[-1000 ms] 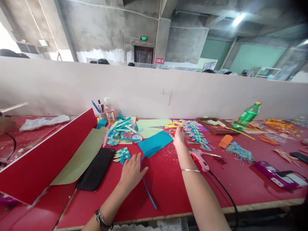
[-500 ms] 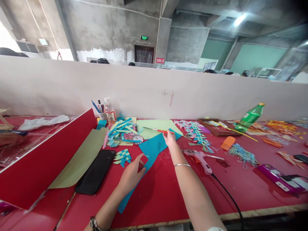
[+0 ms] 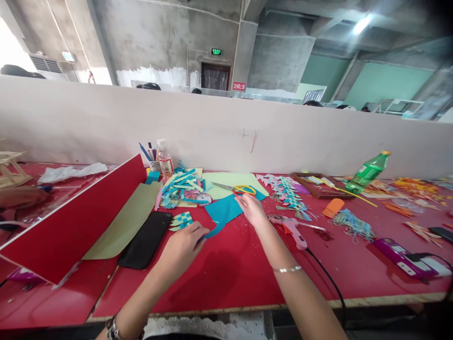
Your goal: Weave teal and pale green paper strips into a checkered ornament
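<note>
My left hand [image 3: 187, 241] is closed in a pinch on the end of a narrow blue paper strip [image 3: 215, 230]. This strip curves up to a larger blue paper sheet [image 3: 224, 208] lying on the table. My right hand [image 3: 250, 208] is over the sheet's right part, its fingers closed at the near handle loop of the scissors [image 3: 244, 190]. The scissors have red and yellow handles, and their blades point left over a pale green sheet [image 3: 215, 178]. Beside my left hand lies a woven blue-and-green paper piece [image 3: 181, 220].
A black phone [image 3: 145, 240] and a red upright board [image 3: 78, 222] stand left. Paper strips [image 3: 182, 186] lie behind. To the right are a pink glue gun [image 3: 292, 228] with its cord, woven paper pieces [image 3: 286, 191], a green bottle [image 3: 368, 172] and a purple power strip [image 3: 405, 257].
My left hand has closed on the blue strip and its near end has been drawn in. The scissors' handles have turned and show more. The view has shifted slightly.
</note>
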Demonstrator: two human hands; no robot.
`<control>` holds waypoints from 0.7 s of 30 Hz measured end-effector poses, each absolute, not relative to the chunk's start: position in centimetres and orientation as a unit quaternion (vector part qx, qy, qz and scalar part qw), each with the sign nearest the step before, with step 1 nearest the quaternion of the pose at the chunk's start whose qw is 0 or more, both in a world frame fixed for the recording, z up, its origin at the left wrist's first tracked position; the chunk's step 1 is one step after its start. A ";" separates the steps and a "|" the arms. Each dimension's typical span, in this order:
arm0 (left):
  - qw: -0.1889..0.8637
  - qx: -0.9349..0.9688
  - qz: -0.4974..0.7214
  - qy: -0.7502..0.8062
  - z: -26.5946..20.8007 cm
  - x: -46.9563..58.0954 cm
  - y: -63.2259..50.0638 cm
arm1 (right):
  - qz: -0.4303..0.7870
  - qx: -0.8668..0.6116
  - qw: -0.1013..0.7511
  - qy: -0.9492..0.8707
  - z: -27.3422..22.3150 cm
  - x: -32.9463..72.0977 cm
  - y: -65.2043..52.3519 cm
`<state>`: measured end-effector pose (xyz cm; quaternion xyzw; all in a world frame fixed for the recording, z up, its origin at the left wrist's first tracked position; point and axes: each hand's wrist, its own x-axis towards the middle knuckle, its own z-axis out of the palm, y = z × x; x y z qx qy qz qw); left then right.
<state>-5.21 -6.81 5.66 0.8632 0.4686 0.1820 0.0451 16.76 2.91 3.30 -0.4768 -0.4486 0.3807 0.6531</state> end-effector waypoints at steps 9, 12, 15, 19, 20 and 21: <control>-0.135 0.928 0.094 0.336 3.9 -2.1 -8.0 | -0.091 -0.424 0.318 -0.843 3.2 15.3 -11.4; -0.132 0.945 0.077 0.290 1.9 -1.6 -9.1 | -0.084 -0.469 0.272 -0.836 -0.2 15.6 -12.7; -0.109 0.951 0.063 0.282 0.6 -2.3 -9.8 | -0.042 -0.495 0.242 -0.834 -2.1 16.1 -12.8; -0.077 0.948 0.073 0.300 0.0 -4.3 -10.0 | 0.008 -0.497 0.224 -0.839 -1.5 16.6 -12.9; -0.067 0.949 0.083 0.297 -0.1 -4.7 -10.0 | 0.019 -0.491 0.226 -0.841 -1.2 16.5 -12.9; -0.057 0.950 0.094 0.293 -0.2 -5.0 -10.0 | 0.030 -0.483 0.228 -0.845 -0.9 16.2 -13.0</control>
